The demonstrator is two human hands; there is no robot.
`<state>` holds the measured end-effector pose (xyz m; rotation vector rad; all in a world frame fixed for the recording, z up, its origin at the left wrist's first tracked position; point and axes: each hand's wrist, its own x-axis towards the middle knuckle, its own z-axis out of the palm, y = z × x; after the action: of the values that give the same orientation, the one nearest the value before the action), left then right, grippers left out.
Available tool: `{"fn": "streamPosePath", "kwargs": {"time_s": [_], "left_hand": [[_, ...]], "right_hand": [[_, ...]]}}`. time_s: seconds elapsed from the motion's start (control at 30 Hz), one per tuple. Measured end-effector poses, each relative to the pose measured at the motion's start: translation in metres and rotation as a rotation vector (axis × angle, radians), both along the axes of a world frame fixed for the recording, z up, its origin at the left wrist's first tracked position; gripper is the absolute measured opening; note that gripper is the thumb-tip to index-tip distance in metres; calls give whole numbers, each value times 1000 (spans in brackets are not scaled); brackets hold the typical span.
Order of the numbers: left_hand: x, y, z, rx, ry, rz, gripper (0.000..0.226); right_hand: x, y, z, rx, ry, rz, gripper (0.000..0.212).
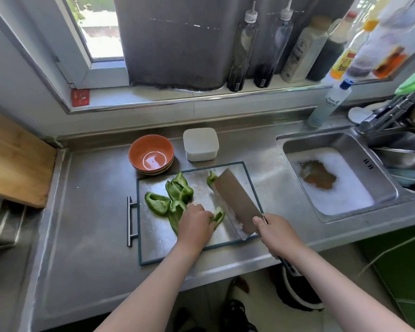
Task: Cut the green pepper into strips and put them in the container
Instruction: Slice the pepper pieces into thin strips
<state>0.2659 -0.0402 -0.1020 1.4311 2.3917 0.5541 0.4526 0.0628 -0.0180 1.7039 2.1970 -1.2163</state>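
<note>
Several green pepper pieces (175,196) lie on a steel cutting board (153,233) in the middle of the counter. My left hand (195,222) holds down one pepper piece (218,215) with curled fingers. My right hand (277,232) grips the handle of a broad cleaver (236,202), whose blade stands just right of that piece. One small pepper bit (211,178) lies beyond the blade's far end. A white lidded container (200,143) and an orange bowl (151,154) stand behind the board.
A sink (336,178) full of foam and dark water lies to the right, with a tap (388,113) and a dish soap bottle (331,104) behind it. Sauce bottles (297,49) line the windowsill. A wooden board (15,161) lies at left.
</note>
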Motion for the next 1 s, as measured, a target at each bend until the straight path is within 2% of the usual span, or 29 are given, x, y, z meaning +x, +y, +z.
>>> {"fn": "streamPosePath", "kwargs": {"time_s": [0.13, 0.4, 0.57, 0.87, 1.0], "left_hand": [[7, 4, -2, 20, -106, 68, 18], [12, 9, -1, 54, -72, 130, 16], [16, 11, -4, 65, -48, 136, 16], [24, 11, 0, 65, -24, 122, 9], [25, 6, 4, 99, -121, 173, 12]], "right_hand": [[12, -7, 2, -9, -38, 2, 34], [24, -8, 3, 0, -54, 39, 39], [30, -6, -3, 76, -114, 106, 36], [33, 2, -10, 71, -113, 137, 32], [42, 5, -14, 41, -95, 130, 33]]}}
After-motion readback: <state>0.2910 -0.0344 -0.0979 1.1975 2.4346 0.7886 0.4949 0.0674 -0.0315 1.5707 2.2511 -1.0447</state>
